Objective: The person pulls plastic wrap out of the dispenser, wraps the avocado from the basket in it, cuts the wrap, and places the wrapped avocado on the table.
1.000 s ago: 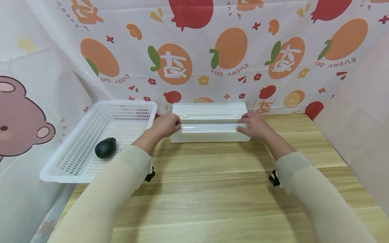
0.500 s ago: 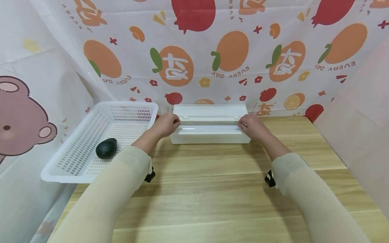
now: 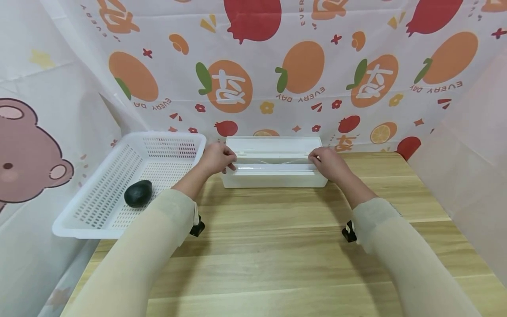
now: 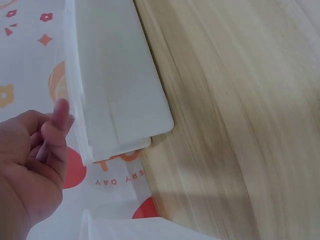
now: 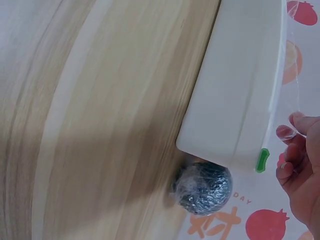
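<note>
A long white cling film dispenser point(image 3: 273, 179) lies against the back wall, its lid point(image 3: 273, 144) raised. Clear cling film point(image 3: 291, 161) shows creased above its opening. At the right end, my right hand point(image 3: 325, 162) pinches the film's edge between thumb and fingertips; in the right wrist view a thin strand of film runs up from those fingertips. My left hand point(image 3: 217, 158) is at the left end, thumb and forefinger bent near the rim. Whether it holds film I cannot tell. In the left wrist view, its fingers point(image 4: 61, 111) are partly curled beside the dispenser.
A white perforated basket point(image 3: 95, 233) stands at the left with a dark green avocado point(image 3: 137, 193) in it. Beside the dispenser's right end sits a dark round thing wrapped in clear film point(image 5: 202, 187). A fruit-print curtain point(image 3: 301, 110) hangs behind the wooden table point(image 3: 269, 255).
My left hand's thumb and forefinger have spread apart at the dispenser's left end. My right hand has gone from a loose reach to a pinch, and film has risen above the opening.
</note>
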Available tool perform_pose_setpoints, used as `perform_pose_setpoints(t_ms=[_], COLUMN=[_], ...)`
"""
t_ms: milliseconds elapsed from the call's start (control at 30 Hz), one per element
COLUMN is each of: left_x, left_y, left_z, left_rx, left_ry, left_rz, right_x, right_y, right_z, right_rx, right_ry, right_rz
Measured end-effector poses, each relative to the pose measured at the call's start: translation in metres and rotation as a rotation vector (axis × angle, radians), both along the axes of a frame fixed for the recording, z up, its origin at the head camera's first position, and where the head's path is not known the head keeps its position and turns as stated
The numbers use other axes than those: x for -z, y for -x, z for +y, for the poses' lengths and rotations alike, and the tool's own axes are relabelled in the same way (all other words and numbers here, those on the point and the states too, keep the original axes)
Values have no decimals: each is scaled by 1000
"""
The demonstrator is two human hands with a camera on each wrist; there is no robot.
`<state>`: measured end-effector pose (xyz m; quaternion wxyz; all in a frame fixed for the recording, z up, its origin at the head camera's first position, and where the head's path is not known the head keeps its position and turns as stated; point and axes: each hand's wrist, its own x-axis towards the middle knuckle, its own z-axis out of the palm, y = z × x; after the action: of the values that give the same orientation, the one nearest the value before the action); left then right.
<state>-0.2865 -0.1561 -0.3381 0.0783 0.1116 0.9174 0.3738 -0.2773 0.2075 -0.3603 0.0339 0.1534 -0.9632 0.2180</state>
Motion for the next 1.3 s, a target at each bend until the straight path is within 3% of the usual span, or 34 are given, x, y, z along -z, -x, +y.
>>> perform_pose_setpoints(t_ms=[133,233,500,733,900,1033,1300], left_x=[0,-1,0,1,-1,-4,-11], left_y=[-1,-2,-4,-6,-7,-9,-12], left_z=[-1,0,6,9,4,-1,-8], left_rx=[-23,-26,13,-21,0,5,-10], left_ry=[-60,-56,185,218,182,114,26], left_rz=[6,28,179,173,194,165,93], right_x=[-2,-4,-11,-16,-18,-17,-19], right_y=[0,-1,-2,-3,-2,-1,-2], right_z=[-2,-2,0,3,4,5,13], right_rx=[2,26,80,58,13,39,72], right_ry=[40,76,120,97,56,55,161], right_rz=[-5,-49,-139,-163,-161,-165,-152])
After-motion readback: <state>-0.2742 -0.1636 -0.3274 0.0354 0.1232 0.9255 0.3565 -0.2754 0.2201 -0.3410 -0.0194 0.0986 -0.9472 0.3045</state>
